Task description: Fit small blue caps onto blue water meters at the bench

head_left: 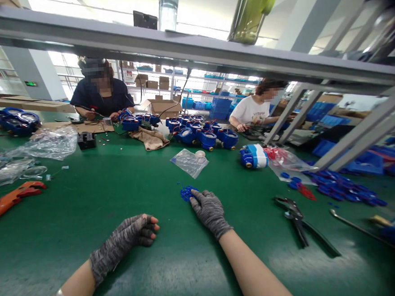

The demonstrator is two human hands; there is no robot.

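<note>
Lying in a small loose heap near the middle of the green table [112,190], tiny blue pieces [186,193], gathered closely perhaps to keep such small parts from scattering, with a stray or two just beyond on the far left side. At the heap's right edge, the right hand [209,210], palm down, fingers bent and touching the pieces; impossible to tell any pinch there from a mere touch. Bare fingertips beyond the gloves, presumably for feel on fine parts. Nearer and to the left, the left hand [132,233], fingers half-curled with nothing visible at the tips, palm hidden, so no telling whether empty; apparently just resting on or over the table, out of the heap's way. Beyond the heap, a clear bag [188,165] lying flat, likely for small parts. Farther right, a blue unit with a white band [255,156], set apart from the cluster of blue housings [206,138] at the far side, perhaps parked together to leave working room. To the right, black-handled pliers [295,218], and beyond, blue rings [347,187] in a spread pile; to the left, an orange tool [15,199], both tools seemingly within easy reach. Across the table, two co-workers, one far left [102,98], one far right [254,110].
</note>
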